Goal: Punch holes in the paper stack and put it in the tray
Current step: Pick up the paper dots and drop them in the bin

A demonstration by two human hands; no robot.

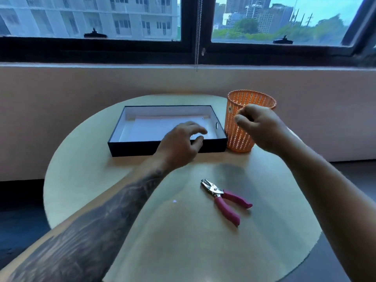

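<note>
A white paper stack (pixel 152 129) lies flat inside the black tray (pixel 132 148), with a small hole near its far right corner. My left hand (pixel 181 145) hovers over the tray's front right edge with its fingers loosely spread, holding nothing. My right hand (pixel 258 129) is raised in front of the orange basket, fingers curled with the tips drawn together; nothing shows between them. The hole punch (pixel 223 198), metal with pink handles, lies alone on the table near me, apart from both hands.
An orange mesh basket (pixel 238 139) stands upright just right of the tray, touching its corner. The round pale table (pixel 81 180) carries a tiny white paper speck (pixel 174 201). A wall and a window run behind the table.
</note>
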